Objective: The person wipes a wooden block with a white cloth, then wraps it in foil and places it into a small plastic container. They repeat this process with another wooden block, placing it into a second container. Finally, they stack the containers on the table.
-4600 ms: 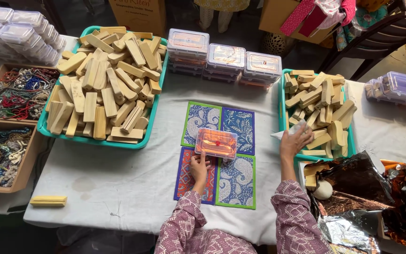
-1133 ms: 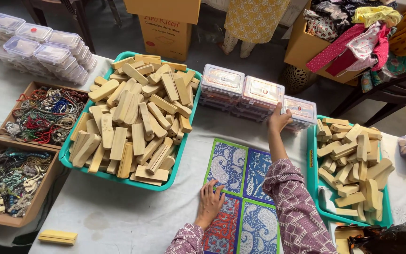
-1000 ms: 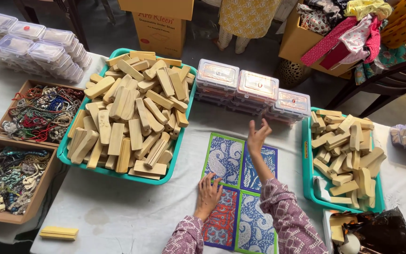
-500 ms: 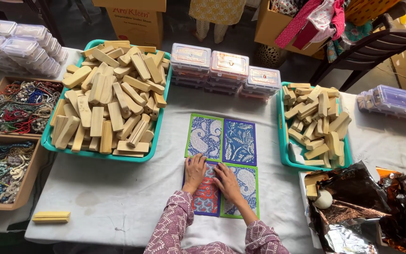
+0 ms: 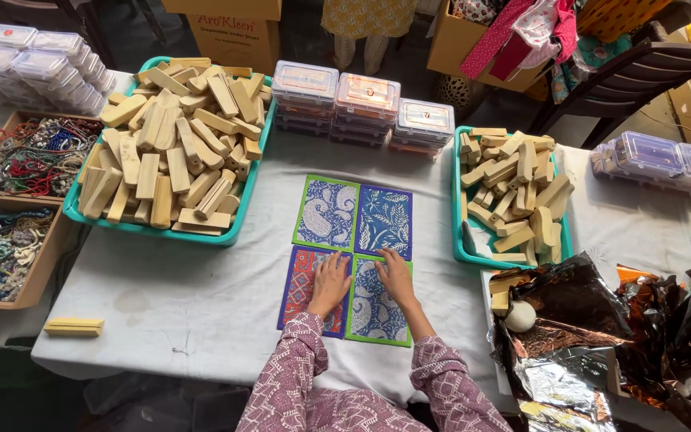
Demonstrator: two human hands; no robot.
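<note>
Now both hands rest flat, fingers spread and holding nothing: left hand (image 5: 330, 282) and right hand (image 5: 396, 276) back on the patterned cards (image 5: 353, 258); the clear box is gone.

Four paisley-and-leaf printed cards (image 5: 353, 256) (blue, green-edged), teal trays (image 5: 153, 230) of pale wooden blocks (image 5: 173, 136), white tablecloth (image 5: 193, 312).
</note>
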